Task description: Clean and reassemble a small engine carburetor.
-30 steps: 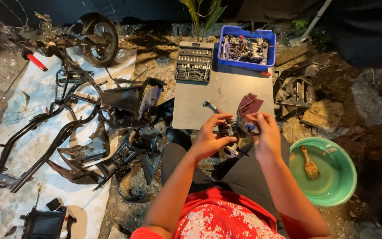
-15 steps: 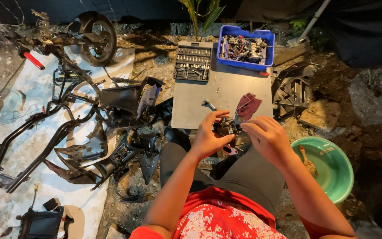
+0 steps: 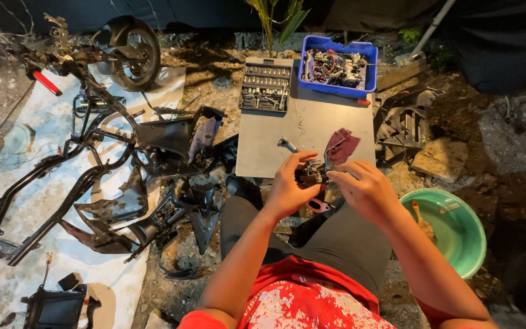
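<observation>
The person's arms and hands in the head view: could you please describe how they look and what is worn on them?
Both arms are bare from the shoulder down, with no gloves, watch or rings visible on the left hand or the right hand. Only short red sleeves of a red, white-patterned shirt show at the picture's bottom edge.

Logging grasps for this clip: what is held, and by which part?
Both hands, left hand and right hand, hold a small dark metal engine part by its opposite sides; exact finger placement cannot be told.
</observation>
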